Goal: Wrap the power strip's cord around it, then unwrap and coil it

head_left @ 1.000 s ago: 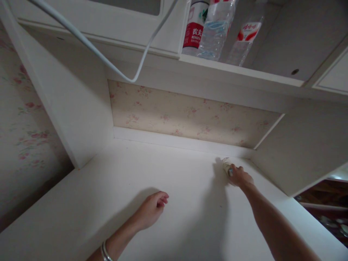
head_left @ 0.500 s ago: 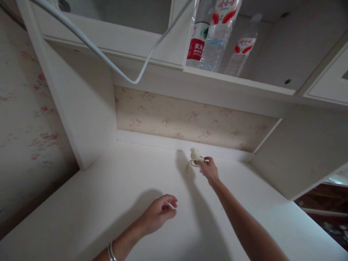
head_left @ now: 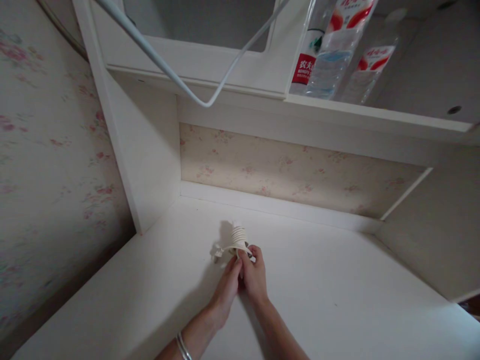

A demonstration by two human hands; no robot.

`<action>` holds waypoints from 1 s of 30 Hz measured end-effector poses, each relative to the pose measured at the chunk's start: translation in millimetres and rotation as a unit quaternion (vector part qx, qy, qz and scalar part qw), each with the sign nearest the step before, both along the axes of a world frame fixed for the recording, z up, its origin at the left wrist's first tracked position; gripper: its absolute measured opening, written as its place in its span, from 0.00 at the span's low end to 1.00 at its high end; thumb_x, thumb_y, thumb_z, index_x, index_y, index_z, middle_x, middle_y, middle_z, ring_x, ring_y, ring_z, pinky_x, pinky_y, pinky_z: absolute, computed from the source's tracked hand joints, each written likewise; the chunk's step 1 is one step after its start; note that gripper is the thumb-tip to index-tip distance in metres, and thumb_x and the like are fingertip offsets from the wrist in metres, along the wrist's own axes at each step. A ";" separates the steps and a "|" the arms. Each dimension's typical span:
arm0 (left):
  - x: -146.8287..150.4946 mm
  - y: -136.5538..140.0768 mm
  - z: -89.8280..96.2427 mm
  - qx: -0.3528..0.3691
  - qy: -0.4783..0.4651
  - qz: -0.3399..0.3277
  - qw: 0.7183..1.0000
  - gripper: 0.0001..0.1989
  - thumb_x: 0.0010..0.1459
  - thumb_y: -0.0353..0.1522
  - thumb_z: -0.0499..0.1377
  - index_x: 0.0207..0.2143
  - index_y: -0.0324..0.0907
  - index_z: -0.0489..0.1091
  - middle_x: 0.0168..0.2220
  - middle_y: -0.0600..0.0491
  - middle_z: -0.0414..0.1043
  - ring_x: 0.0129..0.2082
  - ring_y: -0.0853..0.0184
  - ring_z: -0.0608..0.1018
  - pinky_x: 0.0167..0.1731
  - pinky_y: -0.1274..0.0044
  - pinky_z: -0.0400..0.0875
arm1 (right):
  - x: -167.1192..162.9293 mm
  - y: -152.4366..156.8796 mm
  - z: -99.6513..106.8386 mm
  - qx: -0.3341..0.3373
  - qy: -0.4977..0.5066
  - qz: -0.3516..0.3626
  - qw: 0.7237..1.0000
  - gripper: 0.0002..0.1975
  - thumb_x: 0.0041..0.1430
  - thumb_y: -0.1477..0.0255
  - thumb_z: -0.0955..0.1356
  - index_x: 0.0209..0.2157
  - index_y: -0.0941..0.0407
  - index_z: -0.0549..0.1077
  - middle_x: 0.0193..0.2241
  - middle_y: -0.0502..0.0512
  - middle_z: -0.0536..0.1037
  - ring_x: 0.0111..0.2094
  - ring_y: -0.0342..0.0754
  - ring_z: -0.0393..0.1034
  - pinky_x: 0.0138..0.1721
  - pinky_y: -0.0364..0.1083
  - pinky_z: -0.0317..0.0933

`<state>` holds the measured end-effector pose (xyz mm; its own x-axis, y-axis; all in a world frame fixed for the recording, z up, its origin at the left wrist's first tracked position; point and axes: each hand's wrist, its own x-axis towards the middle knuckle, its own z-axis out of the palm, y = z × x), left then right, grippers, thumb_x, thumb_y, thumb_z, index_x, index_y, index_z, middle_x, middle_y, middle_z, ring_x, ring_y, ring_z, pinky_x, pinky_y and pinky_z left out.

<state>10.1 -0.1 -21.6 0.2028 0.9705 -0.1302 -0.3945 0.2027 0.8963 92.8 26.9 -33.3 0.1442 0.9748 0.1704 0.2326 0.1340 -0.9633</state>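
Your right hand [head_left: 255, 276] pinches the coiled white cord [head_left: 238, 235] near its lower end, over the desktop [head_left: 318, 270]; your left hand [head_left: 226, 290] meets it—whether gripping, I can't tell. It looks light, springy—best held around its windings.

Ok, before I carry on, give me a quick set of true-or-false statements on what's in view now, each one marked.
1. The right hand holds the coiled white cord, with the left hand close beside it. True.
2. The bangles are on the right wrist. False: the bangles are on the left wrist.
3. Three plastic bottles are on the shelf. True.
4. The shelf is lower than the hands. False: it is above them, over the white desktop.
5. Flowered wallpaper shows behind the desktop. True.
6. The cord is stretched out straight. False: it is wound into a coil.
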 end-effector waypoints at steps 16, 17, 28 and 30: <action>-0.8 -1.0 3.5 -0.033 0.006 -0.016 0.999 0.27 0.55 0.42 0.58 0.55 0.44 0.59 0.49 0.46 0.69 0.42 0.63 0.74 0.37 0.73 0.72 | 21.3 -13.5 18.5 -0.008 -0.071 -0.018 0.997 0.19 0.60 0.58 0.59 0.38 0.53 0.76 0.35 0.53 0.78 0.35 0.49 0.70 0.37 0.44 0.61; -1.3 -1.3 5.2 -0.035 -0.002 -0.019 0.999 0.26 0.55 0.41 0.58 0.55 0.43 0.61 0.47 0.47 0.70 0.40 0.65 0.75 0.37 0.74 0.71 | 22.5 -14.6 20.7 -0.010 -0.082 -0.017 0.996 0.20 0.60 0.57 0.59 0.38 0.53 0.77 0.35 0.53 0.79 0.35 0.49 0.70 0.38 0.44 0.60; -9.8 7.1 6.4 -0.164 -0.150 0.004 0.975 0.12 0.53 0.29 0.61 0.42 0.35 0.70 0.38 0.45 0.75 0.33 0.67 0.77 0.37 0.74 0.73 | 24.0 -11.1 15.4 0.017 -0.043 -0.082 0.996 0.22 0.59 0.55 0.60 0.27 0.55 0.78 0.27 0.53 0.75 0.30 0.45 0.69 0.33 0.42 0.58; -10.3 7.4 9.9 -0.179 -0.177 0.008 0.968 0.12 0.54 0.29 0.60 0.41 0.35 0.70 0.38 0.45 0.75 0.33 0.67 0.77 0.36 0.74 0.74 | 25.3 -7.9 12.3 0.008 -0.001 -0.102 0.995 0.22 0.57 0.54 0.62 0.27 0.56 0.77 0.26 0.53 0.75 0.30 0.46 0.68 0.32 0.42 0.59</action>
<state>-0.2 7.3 -11.7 0.2809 0.8792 -0.3848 -0.6698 0.4668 0.5775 118.1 19.0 -21.1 0.3381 0.9227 0.1852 0.2580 0.0984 -0.9611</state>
